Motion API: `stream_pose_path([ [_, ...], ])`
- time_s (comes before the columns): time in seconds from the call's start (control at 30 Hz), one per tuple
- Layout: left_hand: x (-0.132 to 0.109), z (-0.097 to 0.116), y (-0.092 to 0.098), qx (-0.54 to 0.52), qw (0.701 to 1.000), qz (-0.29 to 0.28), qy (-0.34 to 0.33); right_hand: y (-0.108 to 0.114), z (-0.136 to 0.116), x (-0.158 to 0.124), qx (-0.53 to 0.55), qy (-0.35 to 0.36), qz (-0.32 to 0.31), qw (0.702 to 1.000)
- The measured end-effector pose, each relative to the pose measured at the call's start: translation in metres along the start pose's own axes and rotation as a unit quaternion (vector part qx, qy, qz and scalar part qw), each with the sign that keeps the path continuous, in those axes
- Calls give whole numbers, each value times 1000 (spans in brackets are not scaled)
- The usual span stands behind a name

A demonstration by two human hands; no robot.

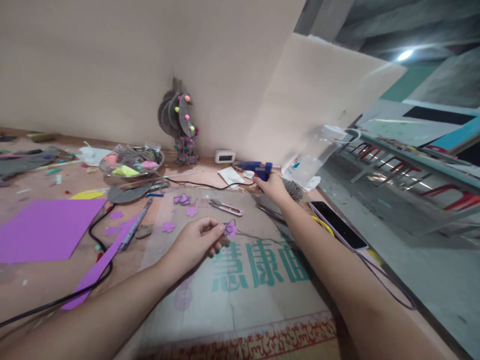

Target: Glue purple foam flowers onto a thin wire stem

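Observation:
Between the thumb and fingers of my left hand (198, 239) is a small purple flower cutout (232, 229) with grey cord on it. The grey cord (258, 237) trails off to the right, under my right forearm. My right hand (273, 188) reaches to the back of the table and is closed around a blue hot glue gun (250, 165), its nozzle pointing left. Thread snips (226, 207) lie just beyond my left hand, with purple flower cutouts (168, 227) beside them. Scissors (270, 212) are partly hidden by my right forearm.
A purple sheet (45, 230), pen (137, 224) and black cable (92, 232) lie left. Behind stand a bowl of craft bits (131, 162), a grey decorated piece (180, 122) and a white timer (225, 156). A phone (337, 225) and clear bottle (309, 157) are right.

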State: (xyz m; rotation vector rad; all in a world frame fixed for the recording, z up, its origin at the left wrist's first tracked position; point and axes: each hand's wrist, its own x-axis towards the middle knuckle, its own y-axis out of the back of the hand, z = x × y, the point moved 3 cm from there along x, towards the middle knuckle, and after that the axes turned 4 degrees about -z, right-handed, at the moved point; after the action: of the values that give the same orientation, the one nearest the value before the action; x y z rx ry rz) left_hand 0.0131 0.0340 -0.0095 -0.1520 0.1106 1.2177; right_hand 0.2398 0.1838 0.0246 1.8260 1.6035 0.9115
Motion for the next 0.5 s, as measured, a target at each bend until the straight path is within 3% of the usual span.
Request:
stream_pose_path([
  [0.13, 0, 0, 0, 1, 1000, -1, -2, 18, -18, -28, 51, 17, -41, 998],
  [0.33, 2, -1, 2, -10, 1000, 3, -13, 39, -32, -101, 212, 84, -109, 968],
  [0.5, 0, -2, 3, 7, 1000, 5, -13, 34, -14, -142, 126, 72, -165, 976],
])
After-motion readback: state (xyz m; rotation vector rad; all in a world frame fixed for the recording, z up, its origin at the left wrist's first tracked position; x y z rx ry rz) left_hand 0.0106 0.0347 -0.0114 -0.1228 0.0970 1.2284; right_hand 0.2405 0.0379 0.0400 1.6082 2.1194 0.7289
